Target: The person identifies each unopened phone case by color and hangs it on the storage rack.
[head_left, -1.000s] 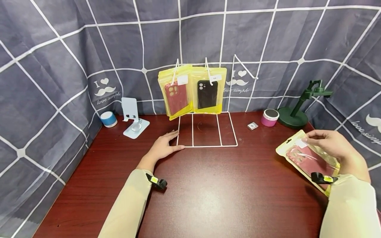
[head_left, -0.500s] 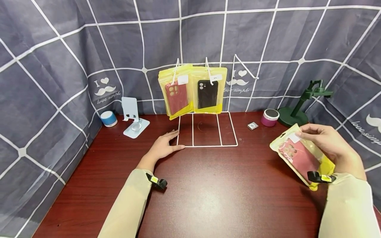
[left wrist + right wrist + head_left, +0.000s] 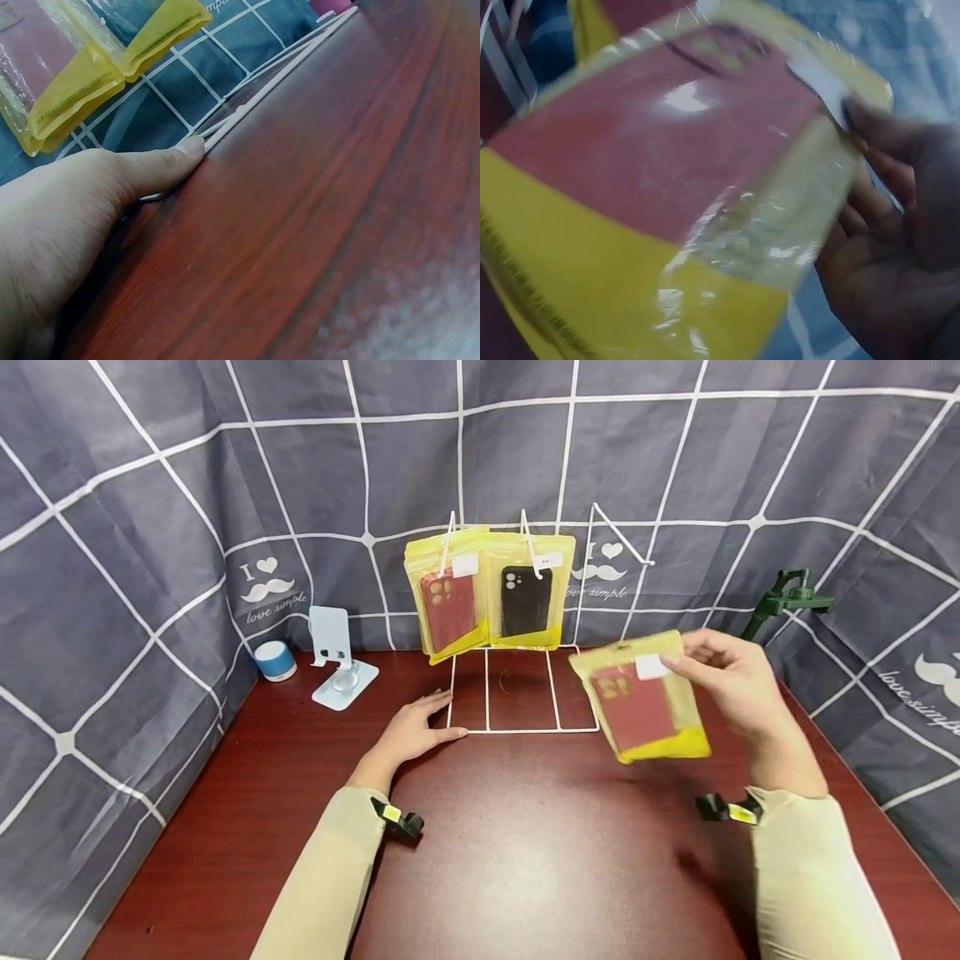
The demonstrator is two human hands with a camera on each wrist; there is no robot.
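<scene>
My right hand (image 3: 731, 681) pinches the upper right edge of a yellow-and-clear pouch with a red phone case (image 3: 637, 714) inside. The pouch is in the air, right of the white wire display rack (image 3: 517, 730), and a white label (image 3: 651, 667) shows by the thumb. In the right wrist view the phone case (image 3: 667, 127) fills much of the frame, blurred. At the rack's front left corner rests my left hand (image 3: 412, 728), fingers extended along the side wire. Its thumb (image 3: 169, 165) lies straight on the front wire in the left wrist view.
Pouches with a red phone case (image 3: 452, 614) and a black phone case (image 3: 527, 602) hang on two rack hooks. The third hook (image 3: 622, 537) carries nothing. A pale phone stand (image 3: 341, 664), a blue speaker (image 3: 275, 661) and a green stand (image 3: 787, 597) are around.
My right hand has carried the pouch left and up toward the rack, and it now hangs more upright. The pink speaker and small square player are now hidden. The left hand stays put.
</scene>
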